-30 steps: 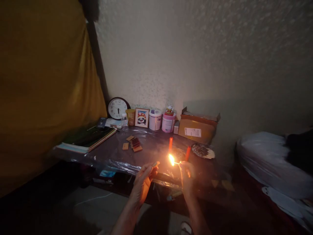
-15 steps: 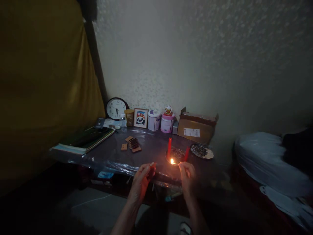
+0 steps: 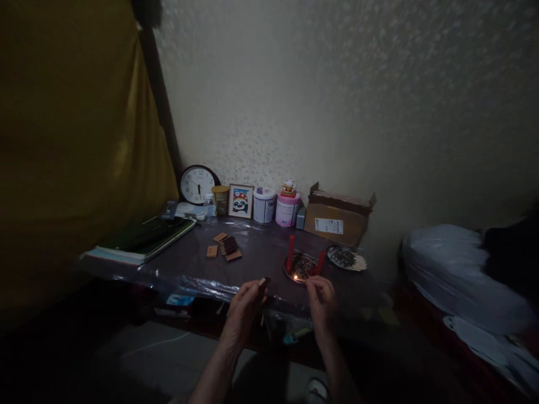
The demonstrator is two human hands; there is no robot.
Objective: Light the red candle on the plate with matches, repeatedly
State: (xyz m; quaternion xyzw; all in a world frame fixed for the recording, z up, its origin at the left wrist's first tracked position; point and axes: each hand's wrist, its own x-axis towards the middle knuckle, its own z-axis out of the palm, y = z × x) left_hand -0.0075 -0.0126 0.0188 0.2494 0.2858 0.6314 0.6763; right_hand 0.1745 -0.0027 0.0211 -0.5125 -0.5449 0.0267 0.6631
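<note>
Between the fingertips of my right hand (image 3: 322, 297) is a burning match (image 3: 300, 279), its small flame pointing left. The flame is over the near rim of a round metal plate (image 3: 287, 276) full of dark burnt bits. On that plate a tall red candle (image 3: 291, 253) stands upright at the left, and a shorter red candle (image 3: 321, 262) leans at the right. Neither candle shows a flame. My left hand (image 3: 244, 303) is closed around a small matchbox (image 3: 262, 281), just off the table's front edge. Most of the box is hidden by the fingers.
Several matchboxes (image 3: 229, 247) lie mid-table. A second plate (image 3: 337, 262) holds dark-headed matchsticks (image 3: 359, 262) at the right. Along the wall stand a clock (image 3: 197, 185), a panda picture (image 3: 240, 202), tubs (image 3: 264, 205) and a cardboard box (image 3: 315, 210). A large green book (image 3: 147, 238) lies left.
The match flame has shrunk and the light around it has dimmed. Both hands keep their grip in nearly the same place. The view has shifted slightly.
</note>
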